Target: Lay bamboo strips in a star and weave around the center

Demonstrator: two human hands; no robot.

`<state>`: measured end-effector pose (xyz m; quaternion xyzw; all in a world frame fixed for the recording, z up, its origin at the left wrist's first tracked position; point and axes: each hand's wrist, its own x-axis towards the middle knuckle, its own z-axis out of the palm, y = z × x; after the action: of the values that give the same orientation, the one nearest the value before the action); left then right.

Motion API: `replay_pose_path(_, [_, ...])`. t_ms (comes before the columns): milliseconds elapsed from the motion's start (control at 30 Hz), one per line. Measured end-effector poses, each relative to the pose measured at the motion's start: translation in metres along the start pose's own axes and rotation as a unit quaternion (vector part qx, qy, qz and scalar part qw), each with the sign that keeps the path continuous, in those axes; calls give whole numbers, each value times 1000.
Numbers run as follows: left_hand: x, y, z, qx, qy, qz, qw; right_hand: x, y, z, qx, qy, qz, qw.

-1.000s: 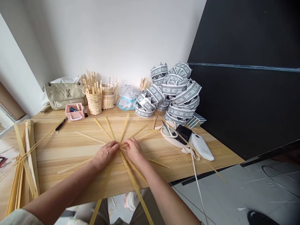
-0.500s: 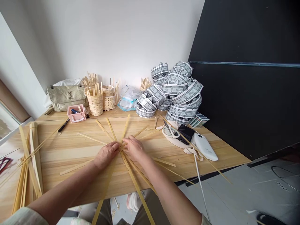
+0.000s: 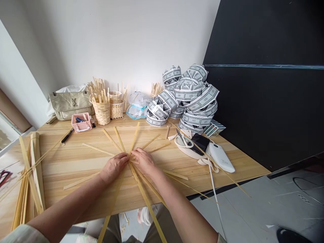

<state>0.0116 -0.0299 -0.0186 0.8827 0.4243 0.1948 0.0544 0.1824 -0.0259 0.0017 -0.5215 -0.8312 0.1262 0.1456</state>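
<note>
Flat yellowish bamboo strips (image 3: 143, 189) cross at one point near the middle of the wooden table (image 3: 76, 158) and spread out like spokes. My left hand (image 3: 115, 166) is closed at the crossing from the left, fingertips pinching the strips there. From the right, my right hand (image 3: 143, 160) grips the same crossing, its thumb and fingers nearly touching those of the left. Both hands hide most of the centre where the strips overlap. Two long strips run toward me past the table's front edge.
A bundle of strips (image 3: 27, 175) lies at left. Behind stand a pink box (image 3: 81, 125), woven baskets (image 3: 102, 113), a handbag (image 3: 72, 105) and a pile of patterned woven bands (image 3: 191, 98). Scissors (image 3: 184, 141), a phone (image 3: 199, 141) and a white device (image 3: 220, 158) lie at right.
Both hands stay at the crossing with only a slight shift of the fingers. The whole view has moved a little; the strips keep their layout.
</note>
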Motion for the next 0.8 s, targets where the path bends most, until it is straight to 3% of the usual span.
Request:
replay_pose_path(133, [-1, -1, 0, -3, 3, -7, 1000, -1, 7, -3, 10, 22, 24, 999])
replay_pose_path(300, [-1, 3, -6, -11, -40, -21, 999, -1, 15, -14, -22, 17, 50, 998])
replay_pose_path(467, [-2, 7, -12, -14, -68, -43, 997, -7, -1, -10, -62, 15, 66, 996])
replay_pose_path(600, [-1, 10, -15, -2, -83, -38, 996, -17, -9, -2, -87, 9, 62, 994])
replay_pose_path(800, [0, 9, -12, 19, -88, -42, 995, -14, 0, -3, -90, 2, 29, 996])
